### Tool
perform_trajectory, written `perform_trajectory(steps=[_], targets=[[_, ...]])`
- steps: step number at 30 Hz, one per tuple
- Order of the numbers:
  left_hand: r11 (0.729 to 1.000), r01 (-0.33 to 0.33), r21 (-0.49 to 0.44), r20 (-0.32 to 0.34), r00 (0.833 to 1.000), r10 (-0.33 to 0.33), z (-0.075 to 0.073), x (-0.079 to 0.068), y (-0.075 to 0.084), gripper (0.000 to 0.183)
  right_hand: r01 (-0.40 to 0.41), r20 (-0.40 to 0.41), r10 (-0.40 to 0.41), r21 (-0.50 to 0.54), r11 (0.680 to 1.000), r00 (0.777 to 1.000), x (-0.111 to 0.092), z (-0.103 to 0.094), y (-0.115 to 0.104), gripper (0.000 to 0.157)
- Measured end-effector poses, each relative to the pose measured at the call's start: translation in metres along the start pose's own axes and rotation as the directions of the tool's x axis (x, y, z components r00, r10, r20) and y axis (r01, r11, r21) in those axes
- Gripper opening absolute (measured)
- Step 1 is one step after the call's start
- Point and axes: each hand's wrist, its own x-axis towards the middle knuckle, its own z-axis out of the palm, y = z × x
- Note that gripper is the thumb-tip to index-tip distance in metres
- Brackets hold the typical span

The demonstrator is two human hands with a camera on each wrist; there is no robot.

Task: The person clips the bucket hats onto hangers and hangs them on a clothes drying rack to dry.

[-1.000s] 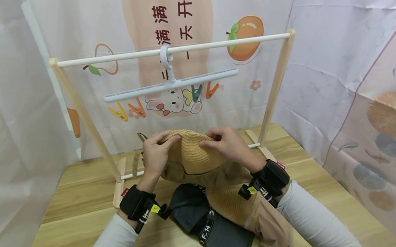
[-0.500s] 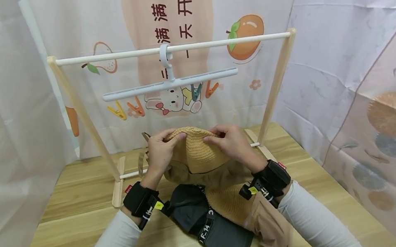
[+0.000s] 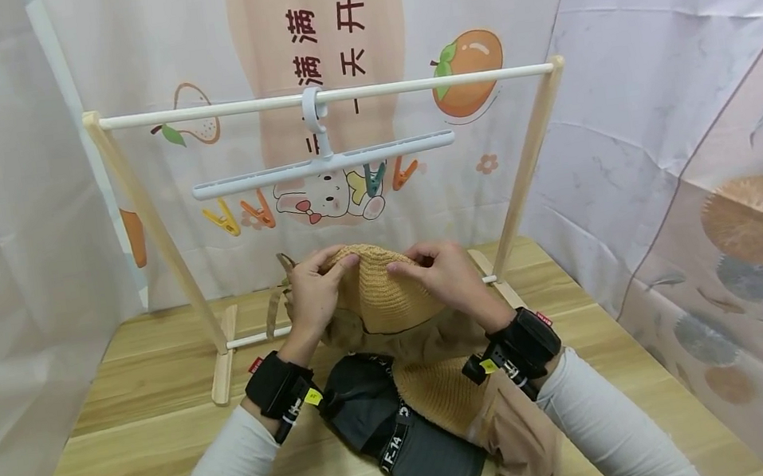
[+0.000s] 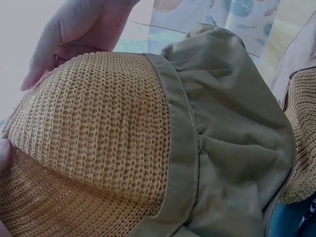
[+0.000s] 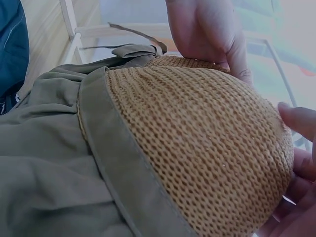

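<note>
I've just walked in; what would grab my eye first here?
Probably the yellow knitted hat at the center, pinched by the left hand and the right hand. Above it, a pale hanger hangs from a white rod, with colorful clips just below its bar. Nearer the person, a dark hat with "F-14" on its band lies on the table.

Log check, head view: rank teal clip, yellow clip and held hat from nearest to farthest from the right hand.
1. Held hat: in the right hand, its left side pinched by the other hand.
2. Teal clip: above the hat, below the hanger's right half.
3. Yellow clip: below the hanger's left end.
</note>
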Motion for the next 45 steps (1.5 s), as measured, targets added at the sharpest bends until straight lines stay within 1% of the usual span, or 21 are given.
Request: perform_trajectory(steps=[3,6,13,17,21,27,36,41,45], targets=[[0.999,-0.033,0.011,0.000,0.999,0.033,0.002,0.001,0.000,0.023,-0.010,0.000,0.010,0.027,1.000,1.000,0.001,-0.002,0.000,0.029],[0.998,-0.055,0.012,-0.005,0.998,0.055,0.004,0.001,0.000,0.024,-0.008,-0.004,0.008,0.044,0.999,1.000,0.001,-0.003,0.000,0.032],[0.996,-0.083,-0.014,-0.015,0.996,0.083,0.005,0.001,-0.004,0.021,-0.006,-0.018,0.007,0.052,0.999,1.000,0.002,-0.005,0.001,0.030],[0.994,-0.104,-0.021,-0.023,0.994,0.104,0.006,0.002,-0.005,0.021,-0.012,-0.031,0.013,0.023,1.000,0.999,0.004,-0.006,0.001,0.030],[0.994,-0.107,-0.025,-0.017,0.994,0.106,0.006,0.004,-0.007,0.022,-0.026,-0.028,0.026,-0.001,1.000,0.999,0.006,-0.007,0.002,0.033],[0.993,-0.110,-0.036,-0.025,0.994,0.109,0.007,0.007,-0.009,0.022,-0.020,-0.027,0.020,0.020,1.000,0.999,0.010,-0.009,0.001,0.032],[0.995,-0.082,-0.049,-0.013,0.997,0.081,0.009,0.010,-0.010,0.023,-0.022,-0.027,0.023,0.034,0.999,0.999,0.014,-0.012,0.003,0.031],[0.996,-0.072,-0.055,-0.001,0.997,0.072,0.011,0.011,-0.010,0.022,-0.013,-0.028,0.013,0.010,1.000,1.000,0.016,-0.014,0.004,0.030],[0.996,-0.072,-0.061,-0.004,0.997,0.071,0.012,0.013,-0.009,0.022,-0.002,-0.035,0.001,-0.010,1.000,0.999,0.020,-0.013,0.004,0.030]])
